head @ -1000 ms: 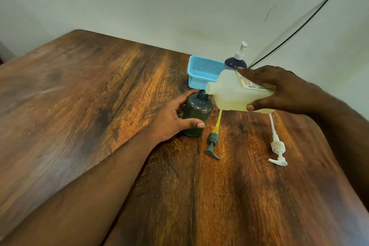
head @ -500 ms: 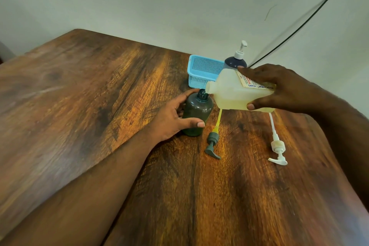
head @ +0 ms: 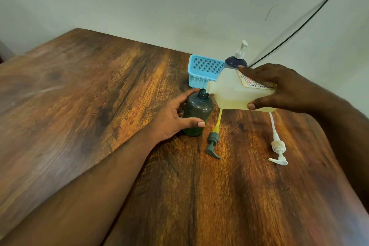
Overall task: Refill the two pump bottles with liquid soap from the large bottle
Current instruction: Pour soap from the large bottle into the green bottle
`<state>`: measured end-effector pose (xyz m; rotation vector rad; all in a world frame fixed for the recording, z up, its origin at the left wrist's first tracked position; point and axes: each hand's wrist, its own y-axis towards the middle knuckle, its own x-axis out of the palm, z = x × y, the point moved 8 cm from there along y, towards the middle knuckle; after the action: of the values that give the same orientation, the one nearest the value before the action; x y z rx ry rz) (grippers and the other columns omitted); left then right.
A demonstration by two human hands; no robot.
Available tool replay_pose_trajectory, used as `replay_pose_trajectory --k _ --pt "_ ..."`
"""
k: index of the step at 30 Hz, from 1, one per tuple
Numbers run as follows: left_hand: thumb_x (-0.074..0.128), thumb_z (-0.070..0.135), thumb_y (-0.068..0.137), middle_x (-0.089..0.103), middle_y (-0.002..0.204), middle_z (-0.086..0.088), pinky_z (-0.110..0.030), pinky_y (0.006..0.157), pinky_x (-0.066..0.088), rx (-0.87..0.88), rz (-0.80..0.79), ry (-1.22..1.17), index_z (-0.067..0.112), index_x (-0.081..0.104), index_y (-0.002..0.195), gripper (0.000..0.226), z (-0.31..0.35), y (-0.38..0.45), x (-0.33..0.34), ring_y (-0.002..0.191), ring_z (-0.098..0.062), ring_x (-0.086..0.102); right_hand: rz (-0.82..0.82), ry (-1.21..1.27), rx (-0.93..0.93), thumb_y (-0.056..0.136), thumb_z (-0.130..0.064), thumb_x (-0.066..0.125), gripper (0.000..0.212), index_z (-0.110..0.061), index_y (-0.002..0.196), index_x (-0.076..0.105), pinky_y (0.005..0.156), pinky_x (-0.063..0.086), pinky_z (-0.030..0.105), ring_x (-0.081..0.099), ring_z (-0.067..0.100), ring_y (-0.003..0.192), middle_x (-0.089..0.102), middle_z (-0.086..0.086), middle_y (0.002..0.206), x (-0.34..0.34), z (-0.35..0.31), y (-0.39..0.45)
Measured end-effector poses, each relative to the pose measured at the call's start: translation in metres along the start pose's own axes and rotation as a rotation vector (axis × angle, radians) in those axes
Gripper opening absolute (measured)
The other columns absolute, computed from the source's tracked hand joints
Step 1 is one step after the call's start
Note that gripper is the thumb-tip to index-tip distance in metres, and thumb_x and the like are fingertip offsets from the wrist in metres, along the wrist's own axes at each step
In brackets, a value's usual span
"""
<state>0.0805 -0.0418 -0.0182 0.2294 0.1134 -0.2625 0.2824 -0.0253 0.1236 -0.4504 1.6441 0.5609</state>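
Near the middle of the frame, the left hand is gripping the dark green pump bottle, its fingers curling round the far side and the thumb lying across the near side low down. The bottle is standing upright on the wooden table with its neck uncapped. To the right of centre, the right hand is holding the large bottle, a translucent jug of pale yellow liquid, with fingers spreading over its labelled top face and the thumb pressing underneath. The jug is lying tipped nearly level, its open mouth pointing toward the left of the frame and sitting right at the green bottle's neck; whether they are touching is not clear, and no stream of soap is showing. Below the jug, a grey pump head with a yellow tube is lying flat on the table just right of the green bottle. Farther right, a white pump head with a white tube is lying flat too, well apart from the grey one. Behind the jug, toward the upper middle, a dark blue pump bottle is standing with its white pump fitted, just beside a light blue basket. A black cable is running diagonally along the wall at upper right.
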Motion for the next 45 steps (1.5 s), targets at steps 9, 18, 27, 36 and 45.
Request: replay_pose_trajectory --k 9,18,27,36,45 --pt "0.086 0.019 0.067 0.054 0.136 0.013 -0.024 0.103 0.046 0.000 0.004 0.002 0.049 0.042 0.133 0.085 0.0003 0.0005 -0.0004 0.124 -0.003 0.054 -0.005 0.005 0.003 0.072 -0.060 0.062 0.085 -0.034 0.145 0.026 0.083 0.034 0.026 0.038 0.009 0.104 0.051 0.002 0.124 -0.0007 -0.0010 0.0004" --pt "0.085 0.015 0.069 0.052 0.126 0.024 -0.010 0.092 0.046 -0.014 0.003 0.003 0.049 0.040 0.132 0.084 0.0000 0.0005 -0.0007 0.114 0.013 0.053 -0.017 -0.014 -0.003 0.069 -0.057 0.060 0.087 -0.032 0.145 0.028 0.084 0.035 0.028 0.040 0.012 0.104 0.052 0.004 0.123 -0.0027 -0.0047 0.0008" --pt "0.084 0.015 0.069 0.051 0.126 0.022 -0.008 0.090 0.045 -0.014 0.004 0.008 0.045 0.039 0.136 0.086 0.0005 -0.0002 -0.0007 0.113 0.011 0.053 -0.009 0.005 0.007 0.072 -0.058 0.067 0.086 -0.034 0.145 0.027 0.085 0.035 0.028 0.037 0.010 0.106 0.051 0.004 0.125 -0.0010 -0.0013 -0.0003" --pt "0.085 0.021 0.067 0.050 0.131 0.018 -0.012 0.096 0.045 -0.021 -0.001 0.019 0.034 0.037 0.146 0.093 0.0011 -0.0012 -0.0003 0.118 0.006 0.050 -0.011 0.004 -0.012 0.069 -0.057 0.060 0.085 -0.034 0.144 0.027 0.078 0.035 0.015 0.041 0.009 0.102 0.053 0.001 0.122 0.0007 0.0004 0.0015" --pt "0.085 0.022 0.067 0.048 0.131 0.018 -0.009 0.092 0.045 -0.021 0.001 0.021 0.041 0.037 0.142 0.092 0.0012 -0.0006 -0.0006 0.117 0.007 0.050 -0.012 0.006 -0.012 0.071 -0.060 0.064 0.085 -0.035 0.144 0.028 0.080 0.038 0.020 0.041 0.010 0.104 0.052 0.000 0.122 0.0012 0.0029 0.0015"
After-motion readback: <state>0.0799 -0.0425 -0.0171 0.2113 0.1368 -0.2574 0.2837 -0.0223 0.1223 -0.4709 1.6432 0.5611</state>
